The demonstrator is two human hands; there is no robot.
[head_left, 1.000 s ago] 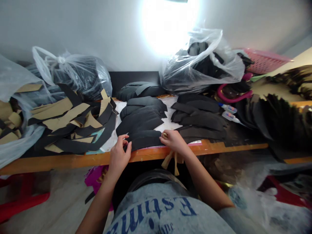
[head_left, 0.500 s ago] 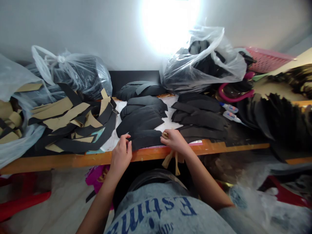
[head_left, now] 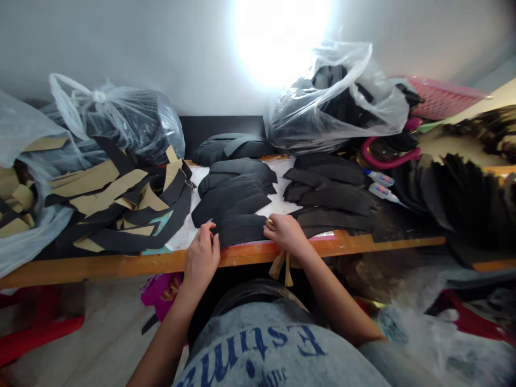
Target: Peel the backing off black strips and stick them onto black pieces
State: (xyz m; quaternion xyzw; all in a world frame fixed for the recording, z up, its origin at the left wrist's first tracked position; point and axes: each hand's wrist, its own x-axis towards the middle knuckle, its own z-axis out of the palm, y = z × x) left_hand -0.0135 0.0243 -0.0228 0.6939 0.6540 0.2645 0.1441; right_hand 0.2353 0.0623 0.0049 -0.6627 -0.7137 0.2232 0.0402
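Observation:
Several curved black pieces (head_left: 231, 201) lie overlapped in a column at the middle of the table. At the left end of the nearest black piece (head_left: 243, 229) is my left hand (head_left: 203, 250), thumb and forefinger bent against its edge. My right hand (head_left: 286, 231) is closed at that piece's right end, with a small tan bit between the fingertips. Tan strips (head_left: 282, 266) hang below this hand, over the table edge. A second column of black pieces (head_left: 334, 193) lies to the right.
Tan and black pieces (head_left: 108, 188) are heaped at the left, before a tied plastic bag (head_left: 153, 121). An open bag (head_left: 306, 123), a pink basket (head_left: 443, 99), glue bottles (head_left: 381, 185) and fanned black pieces (head_left: 459, 193) are at the right. The wooden edge (head_left: 141, 264) runs in front.
The tan strips under my right hand have swung slightly left and closer together. Both hands have hardly moved, and the black pieces lie as before.

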